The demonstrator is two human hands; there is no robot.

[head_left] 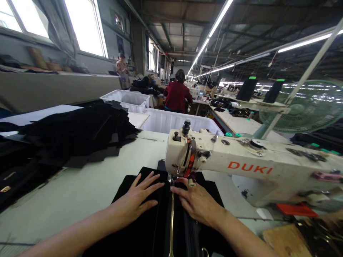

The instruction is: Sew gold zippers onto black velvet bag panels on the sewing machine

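A white sewing machine [214,151] with red lettering stands over a black fabric piece [142,228]. Down the middle of the fabric runs a gold zipper [172,221], its upper end under the presser foot [173,180]. My left hand [140,194] lies flat on the cloth left of the needle, fingers spread. Close by the foot on the right, my right hand [197,200] presses on the fabric, its fingertips beside the zipper and partly behind the machine head. Nothing shows gripped in either hand.
A pile of black fabric pieces [80,130] covers the table's left side. White plastic bins [182,119] stand behind the machine. Black thread cones [246,89] and a green fan [302,107] are at right. One person [178,91] sits ahead; another [122,69] stands farther back.
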